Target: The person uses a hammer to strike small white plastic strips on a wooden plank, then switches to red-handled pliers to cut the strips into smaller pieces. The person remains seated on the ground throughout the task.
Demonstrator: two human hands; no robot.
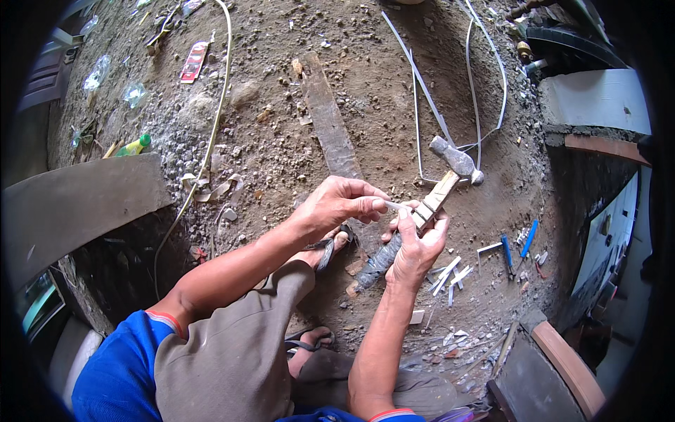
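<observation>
My left hand (pixel 358 200) pinches one end of a short pale strip (pixel 393 205) between thumb and fingertips. The strip's other end meets the thumb of my right hand (pixel 414 242). My right hand also holds a hammer by its wooden handle (pixel 440 193); the worn metal head (pixel 457 160) points up and away. Dark bands ring the handle beside my fingers, and grey wrapping (pixel 381 261) covers its lower part. What the strip is made of, I cannot tell.
A flat worn board (pixel 329 121) lies on the dirt ahead. Long white strips (pixel 419 79) curve beyond the hammer. Cut white pieces (pixel 451 274) and blue-handled tools (pixel 507 256) lie at right. A pale hose or cable (pixel 221 100) runs down the left.
</observation>
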